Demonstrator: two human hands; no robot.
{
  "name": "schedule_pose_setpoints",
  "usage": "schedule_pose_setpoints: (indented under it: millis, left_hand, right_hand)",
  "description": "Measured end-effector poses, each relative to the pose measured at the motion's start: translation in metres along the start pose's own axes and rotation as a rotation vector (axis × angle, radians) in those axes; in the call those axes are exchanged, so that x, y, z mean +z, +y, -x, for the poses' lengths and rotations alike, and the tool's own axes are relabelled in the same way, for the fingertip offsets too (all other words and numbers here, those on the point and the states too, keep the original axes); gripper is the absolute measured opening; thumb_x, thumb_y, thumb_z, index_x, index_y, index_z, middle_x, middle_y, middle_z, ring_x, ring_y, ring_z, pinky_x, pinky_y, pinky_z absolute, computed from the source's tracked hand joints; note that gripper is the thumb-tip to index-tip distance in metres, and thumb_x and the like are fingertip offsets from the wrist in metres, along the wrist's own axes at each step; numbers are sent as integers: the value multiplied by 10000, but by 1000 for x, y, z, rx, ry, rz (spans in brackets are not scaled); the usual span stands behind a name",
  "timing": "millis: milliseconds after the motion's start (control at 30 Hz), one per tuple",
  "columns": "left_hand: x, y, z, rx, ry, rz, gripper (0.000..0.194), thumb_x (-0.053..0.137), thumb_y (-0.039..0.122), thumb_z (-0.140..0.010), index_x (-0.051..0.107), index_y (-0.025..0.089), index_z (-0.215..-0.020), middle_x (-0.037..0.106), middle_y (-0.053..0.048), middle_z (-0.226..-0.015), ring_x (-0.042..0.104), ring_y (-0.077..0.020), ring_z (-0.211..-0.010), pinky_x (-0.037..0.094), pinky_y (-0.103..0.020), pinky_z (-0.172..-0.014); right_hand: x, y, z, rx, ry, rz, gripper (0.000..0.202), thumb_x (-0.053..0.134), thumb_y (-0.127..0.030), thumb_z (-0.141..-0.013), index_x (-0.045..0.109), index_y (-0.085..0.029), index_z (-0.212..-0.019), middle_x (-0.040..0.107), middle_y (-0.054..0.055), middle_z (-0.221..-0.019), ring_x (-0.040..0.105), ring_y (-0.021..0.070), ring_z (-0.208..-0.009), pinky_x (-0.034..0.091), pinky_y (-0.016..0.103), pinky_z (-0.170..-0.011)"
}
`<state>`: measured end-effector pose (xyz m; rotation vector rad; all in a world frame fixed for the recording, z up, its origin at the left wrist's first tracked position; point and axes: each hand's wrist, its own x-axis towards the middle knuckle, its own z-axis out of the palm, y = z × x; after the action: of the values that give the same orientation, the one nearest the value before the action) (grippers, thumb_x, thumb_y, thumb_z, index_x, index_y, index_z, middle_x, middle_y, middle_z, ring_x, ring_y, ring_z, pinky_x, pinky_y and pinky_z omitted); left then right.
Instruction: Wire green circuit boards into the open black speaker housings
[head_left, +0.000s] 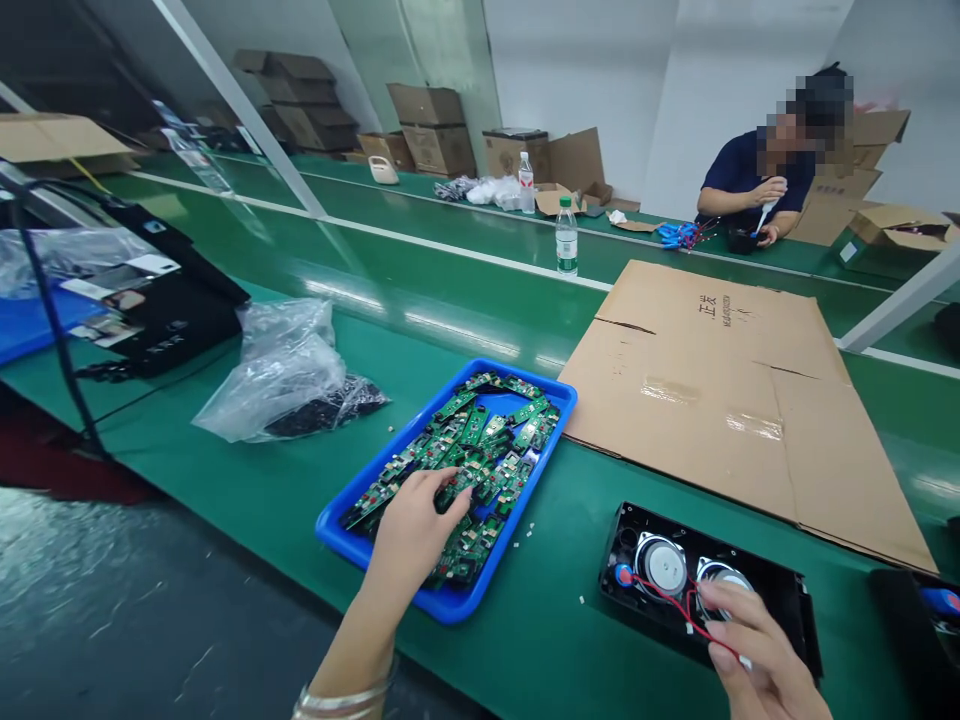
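Observation:
A blue tray [556,396] on the green bench holds several green circuit boards [487,445]. My left hand [414,530] reaches into the tray's near end, fingers curled down on the boards; whether it grips one I cannot tell. To the right lies a black speaker housing [780,597] with two round speaker drivers [661,565] and red wires [675,603]. My right hand [754,655] rests on the housing's near edge, fingers touching the wires next to the right driver.
A flattened cardboard sheet [742,385] lies behind the housing. A clear plastic bag [281,370] and black devices [161,300] sit to the left. Two water bottles [566,236] stand on the far bench. A co-worker [757,180] sits at the back right among cartons.

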<state>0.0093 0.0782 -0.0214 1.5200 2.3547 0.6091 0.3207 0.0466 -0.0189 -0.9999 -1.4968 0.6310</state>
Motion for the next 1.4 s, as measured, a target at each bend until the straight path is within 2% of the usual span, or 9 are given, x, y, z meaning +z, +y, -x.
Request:
schedule_pose_setpoints:
  millis: [167, 267, 367, 533, 667, 800, 967, 1167, 1400]
  left_hand:
    - [-9, 17, 31, 243, -253, 381, 341, 524, 419, -799, 661, 247, -1060, 625, -75, -1023, 618, -227, -848, 504, -227, -589]
    - [-4, 28, 46, 393, -415, 523, 299, 618, 330, -776, 671, 317, -1070, 653, -51, -1037, 616, -235, -908, 490, -229, -713]
    - [4, 39, 54, 408, -528, 623, 302, 639, 246, -761, 671, 314, -1054, 660, -41, -1025, 601, -228, -963, 472, -243, -799]
    - [20, 55, 60, 297, -506, 960, 340, 691, 197, -700, 653, 236, -1036, 646, -58, -939, 594, -206, -879, 488, -252, -737]
    - [32, 70, 64, 42, -403, 1383, 446, 811, 247, -622, 622, 230, -1026, 656, -16, -823, 588, -148, -793, 475, -208, -718]
    - [39, 81, 66, -85, -540, 1582, 429, 841, 373, -572, 664, 217, -930, 664, -11, -779, 590, -134, -743, 482, -180, -634]
    - [38, 86, 65, -187, -714, 1550, 454, 831, 378, -587, 696, 235, -997, 681, -17, -841, 625, -152, -823, 500, -201, -740]
    - [35, 92, 63, -325, -742, 1516, 466, 832, 398, -569, 706, 219, -980, 708, -45, -829, 634, -171, -763, 526, -214, -619]
    - [33, 90, 60, -293, -795, 1423, 470, 796, 412, -618, 697, 184, -1018, 713, -74, -894, 608, -145, -653, 526, -248, -615]
  right_hand:
    - [17, 4, -14, 211, -308, -490, 128, 556, -320, -894, 624, -294, -1000, 665, -8, -645, 635, 155, -551, 561, 291, -545]
    - [22, -1, -27, 255, -359, -322, 78, 576, -268, -879, 645, -268, -914, 629, -16, -611, 585, 119, -519, 487, 204, -468]
    - [27, -8, -36, 132, -428, -29, 125, 562, -235, -865, 675, -228, -812, 608, 7, -647, 565, 120, -574, 459, 202, -491]
    - [32, -13, -38, 100, -428, 97, 193, 507, -242, -878, 669, -195, -783, 533, -11, -572, 479, 96, -464, 367, 186, -390]
    - [32, -13, -35, 77, -422, 106, 182, 514, -211, -865, 646, -184, -744, 522, -13, -567, 472, 93, -456, 363, 179, -385]
    - [36, -14, -32, -56, -393, 136, 165, 501, -161, -866, 640, -168, -777, 512, -11, -577, 467, 86, -468, 394, 175, -413]
    - [42, -11, -24, -279, -337, 299, 188, 471, -79, -873, 648, -139, -891, 479, 0, -601, 450, 97, -531, 411, 193, -477]
    - [40, -7, -21, -353, -316, 412, 183, 466, -50, -881, 631, -114, -926, 447, 2, -595, 399, 101, -533, 372, 211, -461]
    - [39, -7, -27, -494, -405, 520, 176, 471, -51, -884, 639, -95, -859, 481, 18, -572, 385, 121, -536, 293, 258, -449]
